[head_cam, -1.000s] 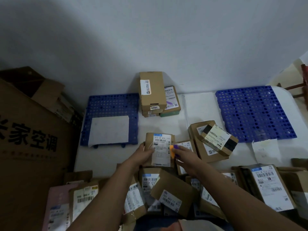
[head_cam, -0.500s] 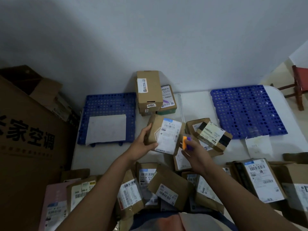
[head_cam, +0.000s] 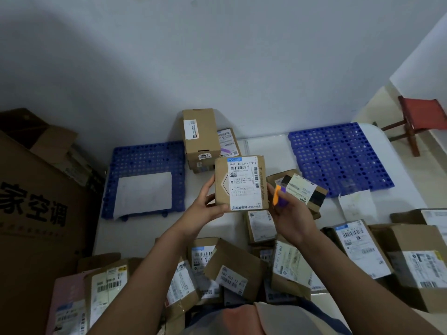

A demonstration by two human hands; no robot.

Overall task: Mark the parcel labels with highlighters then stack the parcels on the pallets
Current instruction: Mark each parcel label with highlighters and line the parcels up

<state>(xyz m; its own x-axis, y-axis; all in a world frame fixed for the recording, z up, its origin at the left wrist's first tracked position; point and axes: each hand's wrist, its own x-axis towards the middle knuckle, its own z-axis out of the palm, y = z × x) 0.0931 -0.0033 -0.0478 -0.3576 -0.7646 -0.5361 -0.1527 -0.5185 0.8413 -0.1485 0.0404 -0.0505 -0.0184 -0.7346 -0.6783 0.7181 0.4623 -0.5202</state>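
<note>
Nearest, below both forearms, a heap of brown parcels point(head_cam: 232, 272) with white barcode labels lies jumbled along the close edge of the table point(head_cam: 263, 151). Above it the left hand point(head_cam: 205, 209) grips a small brown parcel point(head_cam: 240, 183) by its lower left corner, thumb on the front and fingers curled behind, holding it lifted off the table with its white label point(head_cam: 243, 182) facing the camera. The right hand point(head_cam: 287, 216) is just right of that parcel, its fingers closed round two highlighters, an orange highlighter point(head_cam: 276, 195) and a purple highlighter point(head_cam: 282, 199), held together beside the parcel's right edge; whether they touch the cardboard cannot be told. Just beyond the right hand another brown box point(head_cam: 302, 189) with a pale label and black tape lies tilted on other parcels. Farther out, left of the left hand, a blue pallet point(head_cam: 145, 158) carries a sheet of white paper point(head_cam: 144, 193). Right of the right hand lies a second blue pallet point(head_cam: 338, 155). Between the pallets, beyond the held parcel, a tall box point(head_cam: 200, 134) stands on others against the wall point(head_cam: 217, 56).
</note>
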